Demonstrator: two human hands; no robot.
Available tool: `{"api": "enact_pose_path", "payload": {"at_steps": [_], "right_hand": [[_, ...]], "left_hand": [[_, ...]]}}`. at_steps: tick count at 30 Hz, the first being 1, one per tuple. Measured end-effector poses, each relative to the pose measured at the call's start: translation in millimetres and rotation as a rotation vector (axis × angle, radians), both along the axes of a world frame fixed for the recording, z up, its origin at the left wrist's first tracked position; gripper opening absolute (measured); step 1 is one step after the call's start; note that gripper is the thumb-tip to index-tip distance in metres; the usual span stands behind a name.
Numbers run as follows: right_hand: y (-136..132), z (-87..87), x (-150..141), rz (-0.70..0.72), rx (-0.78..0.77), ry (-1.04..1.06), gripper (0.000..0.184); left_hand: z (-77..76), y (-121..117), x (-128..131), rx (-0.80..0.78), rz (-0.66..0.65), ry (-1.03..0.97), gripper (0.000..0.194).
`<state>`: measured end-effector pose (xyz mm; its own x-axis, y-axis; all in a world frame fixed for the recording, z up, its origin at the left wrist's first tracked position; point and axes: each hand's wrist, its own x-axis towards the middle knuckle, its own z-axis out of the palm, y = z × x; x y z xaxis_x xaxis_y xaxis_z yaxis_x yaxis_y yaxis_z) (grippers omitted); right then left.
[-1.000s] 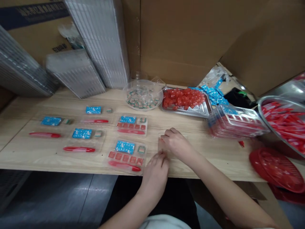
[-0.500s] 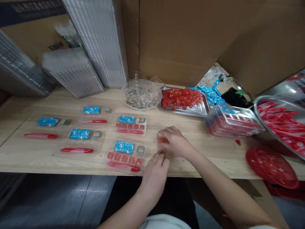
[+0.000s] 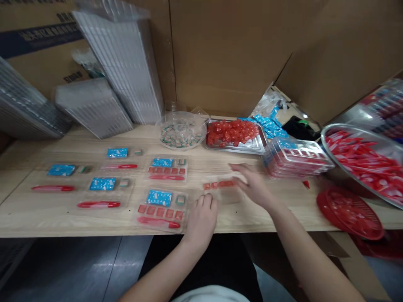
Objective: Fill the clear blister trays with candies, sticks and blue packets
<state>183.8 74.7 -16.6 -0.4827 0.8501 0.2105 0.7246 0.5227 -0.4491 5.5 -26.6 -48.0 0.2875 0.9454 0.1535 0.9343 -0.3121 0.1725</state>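
Note:
A clear plastic tray (image 3: 229, 197) lies on the table in front of me, with a row of red square pieces (image 3: 214, 185) in it. My right hand (image 3: 254, 186) is over the tray's right side, slightly blurred, its fingers apart and nothing seen in them. At the tray's lower left is my left hand (image 3: 202, 216), fingers bent and close together; what they hold, if anything, is hidden. Left of it sits a filled tray with a blue patterned packet (image 3: 159, 198), a small striped block (image 3: 180, 199), red squares (image 3: 160, 211) and a red pen (image 3: 159, 222).
Farther left are more trays with blue packets (image 3: 102, 183) and red pens (image 3: 98, 204). Behind stand a bowl of small blocks (image 3: 181, 136), a metal tray (image 3: 248, 147) of red pieces and tall tray stacks (image 3: 122, 63). Rightward: packed trays (image 3: 296, 159), a pen basin (image 3: 330, 144), a red basket (image 3: 374, 220).
My right hand has moved right, off the near tray, and its fingers have spread. The red squares now show. My left hand stays close to the tray, and the whole view has shifted slightly.

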Motion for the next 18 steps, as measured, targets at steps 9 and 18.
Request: {"api": "enact_pose_path", "payload": {"at_steps": [9, 18], "right_hand": [[-58, -35.1, 66, -0.033, -0.08, 0.037, 0.05], [-30, -1.2, 35, -0.077, -0.158, 0.28, 0.032]], "left_hand": [[13.5, 3, 2, 0.155, -0.118, -0.244, 0.014], [52.4, 30, -61, -0.212, -0.123, -0.881, 0.03]]}}
